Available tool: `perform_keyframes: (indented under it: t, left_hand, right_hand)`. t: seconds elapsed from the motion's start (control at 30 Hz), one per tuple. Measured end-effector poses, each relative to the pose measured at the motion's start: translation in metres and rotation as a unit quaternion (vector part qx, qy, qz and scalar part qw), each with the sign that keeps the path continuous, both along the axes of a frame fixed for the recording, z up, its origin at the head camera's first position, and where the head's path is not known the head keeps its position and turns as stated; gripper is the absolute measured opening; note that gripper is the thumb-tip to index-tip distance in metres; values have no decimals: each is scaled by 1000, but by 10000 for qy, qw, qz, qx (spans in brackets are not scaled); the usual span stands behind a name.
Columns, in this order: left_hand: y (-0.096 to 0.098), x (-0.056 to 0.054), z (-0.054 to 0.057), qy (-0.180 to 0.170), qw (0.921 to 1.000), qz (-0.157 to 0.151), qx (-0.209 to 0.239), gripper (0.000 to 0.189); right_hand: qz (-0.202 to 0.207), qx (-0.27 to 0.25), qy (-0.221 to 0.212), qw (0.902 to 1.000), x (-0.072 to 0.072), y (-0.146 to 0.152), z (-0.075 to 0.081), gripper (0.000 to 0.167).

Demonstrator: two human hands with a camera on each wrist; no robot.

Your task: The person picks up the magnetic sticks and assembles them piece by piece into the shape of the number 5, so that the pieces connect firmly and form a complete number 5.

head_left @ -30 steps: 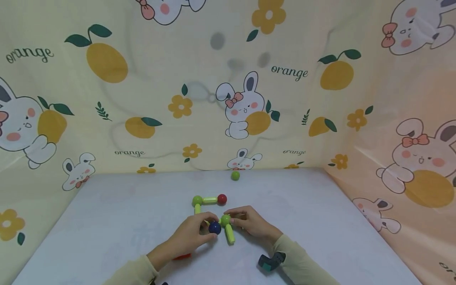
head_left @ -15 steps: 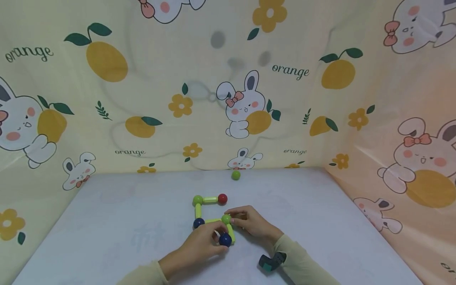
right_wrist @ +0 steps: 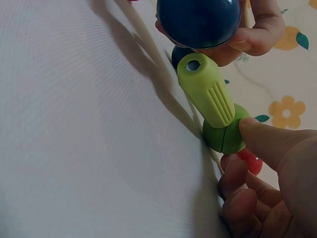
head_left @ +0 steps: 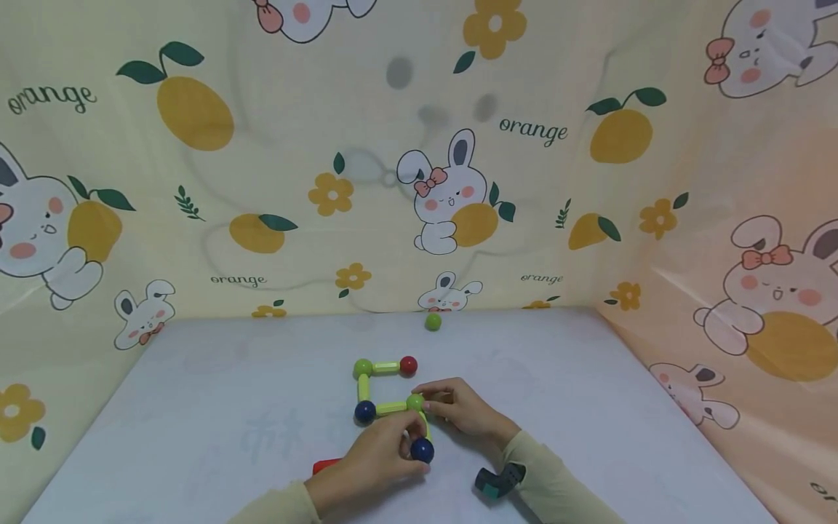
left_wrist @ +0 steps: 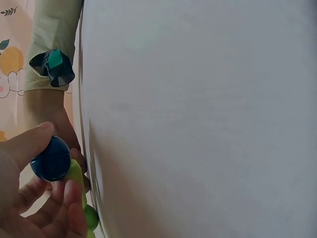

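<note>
My left hand (head_left: 376, 455) pinches a dark blue ball (head_left: 422, 450) between thumb and fingers. The ball is close to the free end of a yellow-green rod (right_wrist: 208, 94); in the right wrist view a small gap seems to lie between them. That rod joins a green ball (head_left: 415, 402), which my right hand (head_left: 465, 411) pinches with thumb and fingertips. From the green ball another rod (head_left: 391, 408) runs left to a second blue ball (head_left: 364, 412). A rod (head_left: 363, 388) leads on to a green ball (head_left: 363, 367), then one (head_left: 386, 367) to a red ball (head_left: 409, 365).
A loose green ball (head_left: 433, 321) lies at the back edge of the white table (head_left: 556, 378). Some red piece (head_left: 325, 466) shows partly behind the left forearm. Behind the table hangs a patterned cloth (head_left: 366, 145).
My left hand has carried its blue ball right and toward the near end of the rod, uncovering the second blue ball. The right hand stays at the green ball.
</note>
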State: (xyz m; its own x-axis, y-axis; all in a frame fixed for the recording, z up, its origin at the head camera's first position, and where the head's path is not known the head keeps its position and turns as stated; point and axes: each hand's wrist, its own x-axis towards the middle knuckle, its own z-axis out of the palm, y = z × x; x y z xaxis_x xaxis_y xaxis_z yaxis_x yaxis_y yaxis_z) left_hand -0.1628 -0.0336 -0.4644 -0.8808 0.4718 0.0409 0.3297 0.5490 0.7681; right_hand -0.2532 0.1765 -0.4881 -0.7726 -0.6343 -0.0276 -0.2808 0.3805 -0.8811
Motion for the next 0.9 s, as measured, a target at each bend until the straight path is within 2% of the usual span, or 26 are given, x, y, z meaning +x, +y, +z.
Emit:
perform_keyframes:
  t: [0.2, 0.67, 0.9]
  left_hand:
    - [3, -1, 0, -13, 9998, -6, -174, 39]
    - [10, -2, 4, -359, 9977, 133, -558, 49]
    - [10, -2, 5, -556, 9966, 81, -595, 50]
  right_hand:
    - [11, 6, 27, 10000, -1, 1, -2, 36]
    - [28, 86, 136, 9999, 0, 1, -2, 36]
    - [112, 14, 155, 9998, 0, 1, -1, 37]
